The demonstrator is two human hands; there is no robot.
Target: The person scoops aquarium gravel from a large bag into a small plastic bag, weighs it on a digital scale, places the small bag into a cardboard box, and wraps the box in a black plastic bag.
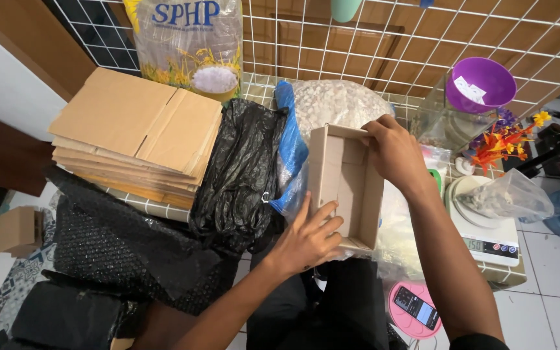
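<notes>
**A:** Head view, left to right, what's on there? I'm starting at the small folded cardboard box (15,230) down at the left edge.

**B:** Next to that is black bubble wrap (124,249), and above it a stack of flat cardboard sheets (139,133). Behind the stack there's a clear printed bag of white grains (192,45) leaning on the white wire grid (384,39). Then a crumpled black plastic bag (238,175) with a blue plastic bag (290,152) just beside it.

**A:** And the hands?

**B:** Both are on the open cardboard box (346,188), mid-frame and tilted toward the camera. Left hand (306,240) has a loose grip on the near bottom edge, fingers spread. Right hand (393,152) is curled over the far top corner.

**A:** Right side?

**B:** A purple bowl (481,84), orange artificial flowers (503,142), and a white scale (490,236) carrying a clear plastic bag (510,198). A phone (417,308) lies on a pink disc low down, near the right forearm.
</notes>
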